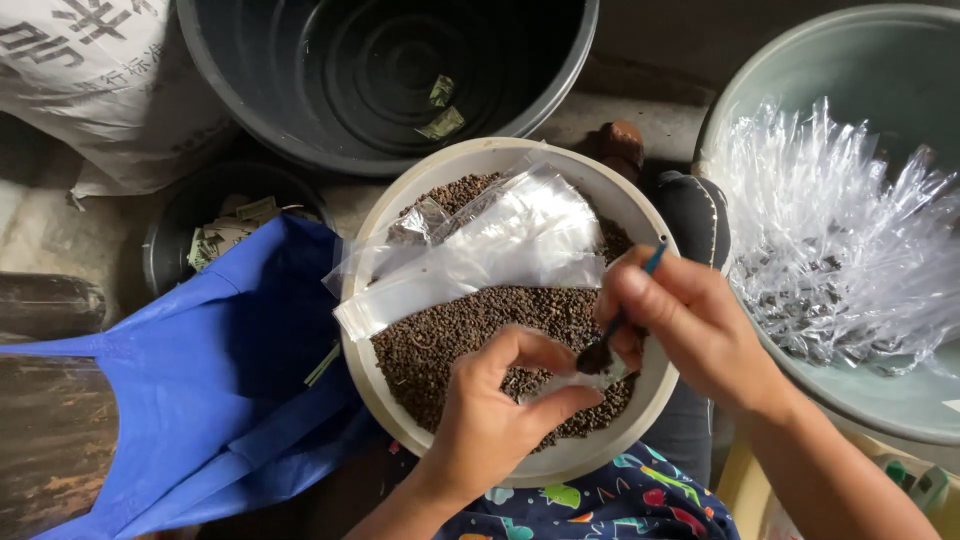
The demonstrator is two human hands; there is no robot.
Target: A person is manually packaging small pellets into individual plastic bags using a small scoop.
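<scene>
Clear small plastic packet (590, 380), light, limp, slippery: pinched open by left hand (490, 415) at near right rim of cream bowl (365, 350) of dark granules (450, 340). Right hand (690, 320) closed round blue-handled spoon (610, 335), tip at packet mouth; grip the mouth edges.

left hand (485, 415): bare, no glove, no ring, no watch.
right hand (690, 325): bare, no glove, nails short.
forearms: uncovered, no sleeves in view.
garment (600, 505): dark navy cloth, multicoloured cartoon print.
</scene>
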